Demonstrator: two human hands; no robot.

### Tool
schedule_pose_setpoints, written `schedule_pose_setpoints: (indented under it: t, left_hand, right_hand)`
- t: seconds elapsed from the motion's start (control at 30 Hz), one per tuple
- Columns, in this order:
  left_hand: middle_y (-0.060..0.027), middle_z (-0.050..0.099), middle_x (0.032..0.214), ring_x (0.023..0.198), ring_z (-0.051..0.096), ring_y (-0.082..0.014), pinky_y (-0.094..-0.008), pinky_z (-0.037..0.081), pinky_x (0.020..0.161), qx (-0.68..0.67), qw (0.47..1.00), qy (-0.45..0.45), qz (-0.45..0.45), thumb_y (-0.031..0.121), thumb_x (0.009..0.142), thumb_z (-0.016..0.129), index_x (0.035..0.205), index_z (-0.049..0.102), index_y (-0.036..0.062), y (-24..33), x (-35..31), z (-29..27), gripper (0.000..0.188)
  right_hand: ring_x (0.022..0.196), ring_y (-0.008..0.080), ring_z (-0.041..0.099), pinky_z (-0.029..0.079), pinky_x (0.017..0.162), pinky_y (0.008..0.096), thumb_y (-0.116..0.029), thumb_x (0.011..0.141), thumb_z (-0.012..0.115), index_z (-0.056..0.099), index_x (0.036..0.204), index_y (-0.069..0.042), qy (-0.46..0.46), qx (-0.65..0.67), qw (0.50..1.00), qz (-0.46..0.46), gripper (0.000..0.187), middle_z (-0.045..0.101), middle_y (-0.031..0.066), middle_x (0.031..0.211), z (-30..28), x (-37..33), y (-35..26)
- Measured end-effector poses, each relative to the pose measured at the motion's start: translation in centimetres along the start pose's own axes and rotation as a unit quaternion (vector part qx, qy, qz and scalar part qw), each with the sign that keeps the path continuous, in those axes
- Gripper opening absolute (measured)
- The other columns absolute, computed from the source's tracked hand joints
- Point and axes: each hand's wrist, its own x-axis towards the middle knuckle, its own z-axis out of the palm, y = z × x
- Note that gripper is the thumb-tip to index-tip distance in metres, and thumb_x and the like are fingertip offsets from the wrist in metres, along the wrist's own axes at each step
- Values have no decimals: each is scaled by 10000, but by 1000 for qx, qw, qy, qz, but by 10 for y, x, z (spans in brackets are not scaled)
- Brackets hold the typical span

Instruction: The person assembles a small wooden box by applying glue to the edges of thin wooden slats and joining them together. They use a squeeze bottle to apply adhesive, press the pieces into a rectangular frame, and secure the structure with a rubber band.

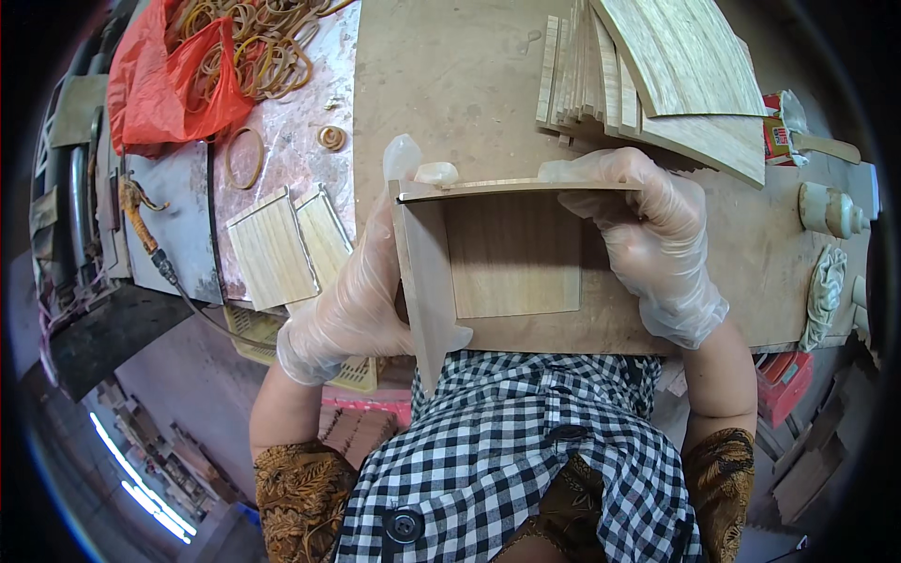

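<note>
My left hand (349, 298), in a clear plastic glove, grips a wooden panel (424, 272) standing on edge, fingers on its far side and thumb near its lower end. My right hand (657, 239), gloved too, pinches the right end of a second panel (516, 188), seen nearly edge-on. The two panels meet at a corner beside my left fingers, with a dark spot at the joint. Below and between them a flat pale wooden board (516, 267) shows; whether it is joined to them I cannot tell.
Several loose boards (694, 56) are stacked at the far right. A red plastic bag (169, 94) with rubber bands (272, 56) lies far left, near two small panels (272, 249) with dark edges. At right are a white bottle (826, 208) and a rag (826, 296).
</note>
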Motion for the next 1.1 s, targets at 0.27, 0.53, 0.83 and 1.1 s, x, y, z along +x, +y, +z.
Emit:
schedule_pose_setpoints:
  t: [0.27, 0.53, 0.83, 1.1]
  left_hand:
    - [-176, 265, 1480, 1387, 264, -297, -392, 213, 1136, -25, 999, 11, 25, 242, 536, 935, 1498, 0, 5, 0, 3, 1, 1363]
    - [-191, 235, 1501, 1412, 220, -311, -404, 187, 1148, -76, 996, 5, -42, 248, 545, 930, 1499, 13, 13, 3, 1, 1, 1344]
    - [-218, 201, 1504, 1421, 182, -352, -430, 184, 1147, -8, 998, 2, 68, 263, 557, 923, 1488, 51, 4, -3, 6, 0, 1301]
    - [-240, 168, 1496, 1415, 164, -383, -439, 196, 1139, -23, 999, -20, 16, 289, 575, 915, 1480, 0, -10, -10, 3, 3, 1321]
  right_hand:
    - [776, 177, 688, 549, 690, 280, 238, 655, 540, 634, 910, 14, -60, -60, 995, -61, 352, 669, 94, 791, -13, 6, 3]
    - [789, 156, 673, 551, 747, 255, 204, 714, 588, 670, 940, 28, -42, -32, 998, 35, 298, 681, 83, 859, -5, 8, -6]
    - [785, 142, 672, 559, 727, 233, 269, 666, 500, 662, 972, 23, -23, -57, 998, -32, 425, 667, 73, 862, 2, 0, 4]
    - [770, 154, 667, 555, 698, 237, 274, 651, 529, 658, 987, 11, -18, -82, 994, -73, 446, 656, 80, 845, 2, 3, 10]
